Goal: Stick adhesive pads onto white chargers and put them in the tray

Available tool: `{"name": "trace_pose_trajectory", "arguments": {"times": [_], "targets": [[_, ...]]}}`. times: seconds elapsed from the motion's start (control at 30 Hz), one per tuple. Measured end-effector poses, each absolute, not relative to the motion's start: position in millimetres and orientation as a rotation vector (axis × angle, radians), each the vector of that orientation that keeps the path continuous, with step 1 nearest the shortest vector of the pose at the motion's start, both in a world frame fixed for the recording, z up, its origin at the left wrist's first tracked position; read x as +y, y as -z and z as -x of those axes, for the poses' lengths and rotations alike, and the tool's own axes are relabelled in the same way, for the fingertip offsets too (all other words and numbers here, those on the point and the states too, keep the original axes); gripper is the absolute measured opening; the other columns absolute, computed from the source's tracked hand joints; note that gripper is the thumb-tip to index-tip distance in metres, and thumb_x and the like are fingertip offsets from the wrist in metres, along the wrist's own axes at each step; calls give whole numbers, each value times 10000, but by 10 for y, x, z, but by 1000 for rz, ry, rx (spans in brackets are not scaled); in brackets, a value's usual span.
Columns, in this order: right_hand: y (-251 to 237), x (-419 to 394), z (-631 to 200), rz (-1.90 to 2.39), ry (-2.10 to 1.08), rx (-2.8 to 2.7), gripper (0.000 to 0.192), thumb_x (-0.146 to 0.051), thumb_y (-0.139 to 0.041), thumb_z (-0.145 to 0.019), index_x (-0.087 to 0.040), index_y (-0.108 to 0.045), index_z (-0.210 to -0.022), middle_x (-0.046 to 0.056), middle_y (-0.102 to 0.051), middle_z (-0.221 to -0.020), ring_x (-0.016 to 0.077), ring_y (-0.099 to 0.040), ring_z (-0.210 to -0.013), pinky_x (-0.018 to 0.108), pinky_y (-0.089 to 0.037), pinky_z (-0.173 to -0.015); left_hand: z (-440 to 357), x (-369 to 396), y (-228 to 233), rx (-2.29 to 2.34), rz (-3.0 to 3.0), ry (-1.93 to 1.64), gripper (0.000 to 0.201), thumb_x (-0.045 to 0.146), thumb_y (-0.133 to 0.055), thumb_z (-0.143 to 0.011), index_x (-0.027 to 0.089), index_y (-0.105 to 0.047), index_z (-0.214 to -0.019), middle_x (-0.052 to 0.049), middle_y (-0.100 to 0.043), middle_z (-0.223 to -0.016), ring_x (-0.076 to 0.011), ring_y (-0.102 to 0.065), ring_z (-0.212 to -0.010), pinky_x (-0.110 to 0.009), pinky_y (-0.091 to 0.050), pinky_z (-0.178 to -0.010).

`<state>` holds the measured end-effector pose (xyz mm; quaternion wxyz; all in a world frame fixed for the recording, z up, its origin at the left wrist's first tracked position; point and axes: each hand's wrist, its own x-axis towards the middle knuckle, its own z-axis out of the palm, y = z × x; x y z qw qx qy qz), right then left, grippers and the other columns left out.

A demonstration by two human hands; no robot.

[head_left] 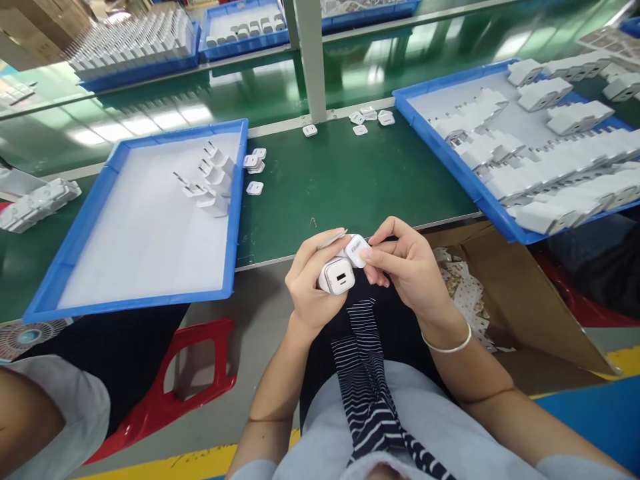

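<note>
Over the lap at the counter's near edge, the left hand grips a white charger plug, port facing up, while the right hand pinches a small label against it. Blue trays sit within reach: finished plugs at ten o'clock, a fuller tray at two o'clock.

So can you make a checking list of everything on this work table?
Surface: green table, glossy with light reflections.
Job's things: white charger with a port on its face, and a white cap.
Clutter: loose white caps and; left blue tray with a few chargers; right blue tray with many.
Grippers: left hand holds the charger and a grey strip; right hand fingers pinch the cap.
Cables: nothing seen.
Surroundings: cardboard box, red stool, grey post, another person's sleeve.
</note>
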<state>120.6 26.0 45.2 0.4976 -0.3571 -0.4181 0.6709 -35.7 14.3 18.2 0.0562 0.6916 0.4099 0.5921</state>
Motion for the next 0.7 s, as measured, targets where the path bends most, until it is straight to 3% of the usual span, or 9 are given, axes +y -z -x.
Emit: {"name": "trace_pose_trajectory", "arguments": {"times": [0.27,0.47,0.7], "targets": [[-447,313,-1163,958,-1571,-1049,422,-374,-861,-766,-217,-471,-806,-49,-672,-494,68,-512,-371,154,-354,-378,348,156,-145,1304,-2045,-1768,363,86,-769,-786,211,-743,-1126,-63,-757,-1147,-197,-731,-1029,-356,-613,-905],[-315,351,-1119,1045,-1548,-1057,435,-367,-909,-704,-202,-528,-833,-139,-461,-347,25,-313,-303,164,-185,-372,347,158,-130,1340,-1875,-1793,405,74,-815,-742,213,-761,-1118,-62,-760,-1134,-188,-719,-1043,-344,-599,-933],[-200,347,-1090,842,-1646,-1042,398,-446,-835,-804,-227,-552,-978,-109,-531,-475,66,-401,-421,193,-299,-444,427,115,-75,1173,-1459,-1648,455,149,-909,-666,247,-780,-1091,-57,-767,-1093,-212,-734,-1048,-348,-601,-927]]}}
